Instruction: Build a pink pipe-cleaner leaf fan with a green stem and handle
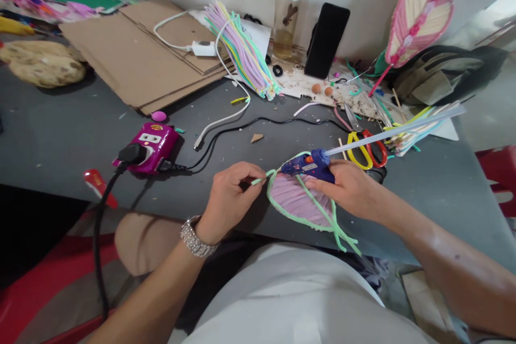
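My left hand (229, 196) pinches the end of a mint-green pipe cleaner (258, 179) at the left tip of a leaf-shaped piece (294, 199). That piece is pale purple inside and edged in mint green, and it lies near the table's front edge. In my right hand (342, 185) is a blue hot glue gun (304, 165), with a long translucent glue stick (395, 131) out of its back. The nozzle points left, close to the leaf's tip by my left fingers; whether it touches cannot be made out. Another green pipe cleaner (316, 199) runs across the leaf.
A purple power socket (155, 145) with a black plug stands left, its cables crossing the grey table. Behind are cardboard sheets (153, 59), a pipe cleaner bundle (242, 54), a glass bottle (289, 16) and a phone (327, 40). Scissors (365, 150) lie right, near a pink leaf fan (419, 24).
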Action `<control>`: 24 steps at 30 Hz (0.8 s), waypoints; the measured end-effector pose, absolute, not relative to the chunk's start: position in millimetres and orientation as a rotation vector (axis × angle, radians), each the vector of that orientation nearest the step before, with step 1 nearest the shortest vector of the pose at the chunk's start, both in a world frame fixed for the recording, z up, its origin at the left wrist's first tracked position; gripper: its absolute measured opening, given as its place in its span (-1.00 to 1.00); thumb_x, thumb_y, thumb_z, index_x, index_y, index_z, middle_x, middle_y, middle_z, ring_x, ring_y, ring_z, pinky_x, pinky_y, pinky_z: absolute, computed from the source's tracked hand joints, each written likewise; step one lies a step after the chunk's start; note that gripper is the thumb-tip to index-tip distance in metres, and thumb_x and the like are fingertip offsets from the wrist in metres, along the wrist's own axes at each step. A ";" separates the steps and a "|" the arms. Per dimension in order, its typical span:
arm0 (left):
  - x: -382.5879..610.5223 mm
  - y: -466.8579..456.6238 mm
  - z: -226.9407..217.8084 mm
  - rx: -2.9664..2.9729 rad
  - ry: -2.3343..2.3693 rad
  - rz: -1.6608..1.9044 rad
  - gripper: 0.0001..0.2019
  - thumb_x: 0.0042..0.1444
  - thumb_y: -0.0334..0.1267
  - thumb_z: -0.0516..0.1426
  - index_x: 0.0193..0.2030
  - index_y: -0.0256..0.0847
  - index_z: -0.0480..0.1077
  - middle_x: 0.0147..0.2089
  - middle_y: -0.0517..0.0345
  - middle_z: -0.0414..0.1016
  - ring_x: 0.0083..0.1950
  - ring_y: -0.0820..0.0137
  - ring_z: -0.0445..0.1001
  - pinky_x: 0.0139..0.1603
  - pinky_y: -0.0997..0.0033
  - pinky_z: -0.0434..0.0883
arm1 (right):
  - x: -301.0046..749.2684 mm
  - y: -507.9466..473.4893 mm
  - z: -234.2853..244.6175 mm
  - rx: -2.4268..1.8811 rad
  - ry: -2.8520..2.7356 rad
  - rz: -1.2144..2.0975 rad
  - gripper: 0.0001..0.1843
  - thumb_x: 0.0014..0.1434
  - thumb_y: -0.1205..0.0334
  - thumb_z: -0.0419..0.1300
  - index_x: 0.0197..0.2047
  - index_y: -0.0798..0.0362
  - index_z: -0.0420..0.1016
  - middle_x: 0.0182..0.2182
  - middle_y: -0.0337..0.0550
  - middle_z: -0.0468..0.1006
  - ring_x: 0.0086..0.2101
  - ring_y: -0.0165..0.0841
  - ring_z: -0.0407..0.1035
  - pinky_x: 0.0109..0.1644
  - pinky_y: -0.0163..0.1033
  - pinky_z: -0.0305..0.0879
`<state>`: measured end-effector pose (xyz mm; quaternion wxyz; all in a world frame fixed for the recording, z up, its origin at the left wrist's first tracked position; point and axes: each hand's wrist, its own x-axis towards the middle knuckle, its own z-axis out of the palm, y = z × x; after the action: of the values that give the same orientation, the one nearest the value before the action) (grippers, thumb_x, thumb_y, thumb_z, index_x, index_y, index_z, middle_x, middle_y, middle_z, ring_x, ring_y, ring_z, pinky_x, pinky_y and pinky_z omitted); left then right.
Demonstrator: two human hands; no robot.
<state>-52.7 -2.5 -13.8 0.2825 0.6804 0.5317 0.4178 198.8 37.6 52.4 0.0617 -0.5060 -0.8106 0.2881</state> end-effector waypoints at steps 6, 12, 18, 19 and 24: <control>-51.9 -3.1 -14.2 1.797 1.425 1.123 -0.90 0.13 -0.40 0.16 -0.36 -0.19 0.49 -0.29 0.13 0.64 -0.30 0.42 0.56 -0.26 0.47 0.45 | 201.8 36.9 52.7 -1.509 -2.470 0.789 -0.69 0.32 0.02 0.14 -0.31 0.07 0.50 -0.29 -0.08 0.62 -0.30 -0.26 0.45 -0.18 -0.24 0.27; -51.4 -2.9 -13.2 1.805 1.425 1.115 -0.90 0.13 -0.42 0.16 -0.35 -0.18 0.49 -0.29 0.13 0.64 -0.30 0.42 0.56 -0.26 0.47 0.45 | 208.0 37.4 48.9 -1.517 -2.478 0.650 -0.69 0.32 0.00 0.14 -0.25 0.07 0.53 -0.25 -0.04 0.64 -0.23 -0.19 0.49 -0.10 -0.20 0.32; -52.1 -2.8 -14.4 1.801 1.425 1.124 -0.90 0.13 -0.42 0.16 -0.36 -0.19 0.49 -0.29 0.12 0.64 -0.30 0.42 0.56 -0.27 0.48 0.45 | 208.1 32.0 44.4 -1.523 -2.564 0.481 -0.62 0.35 -0.04 0.10 -0.31 0.06 0.52 -0.32 -0.03 0.60 -0.29 -0.21 0.46 -0.14 -0.19 0.29; -52.1 -2.8 -14.3 1.806 1.425 1.122 -0.90 0.13 -0.42 0.16 -0.36 -0.19 0.49 -0.29 0.13 0.64 -0.30 0.42 0.56 -0.27 0.48 0.45 | 207.3 30.3 44.4 -1.530 -2.591 0.439 -0.60 0.36 -0.06 0.08 -0.33 0.06 0.51 -0.37 -0.04 0.58 -0.33 -0.22 0.45 -0.17 -0.19 0.28; -52.3 -2.9 -13.7 1.826 1.431 1.106 -0.89 0.11 -0.44 0.16 -0.35 -0.19 0.50 -0.28 0.13 0.64 -0.29 0.42 0.57 -0.26 0.48 0.45 | 201.8 23.5 48.5 -1.501 -2.670 0.399 -0.62 0.38 -0.01 0.05 -0.33 0.03 0.52 -0.50 -0.12 0.50 -0.41 -0.25 0.39 -0.22 -0.21 0.24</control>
<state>-52.3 -2.9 -13.7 0.2818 0.6818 0.5342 0.4127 201.8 23.5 48.5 0.0263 -0.4856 -0.8642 0.1292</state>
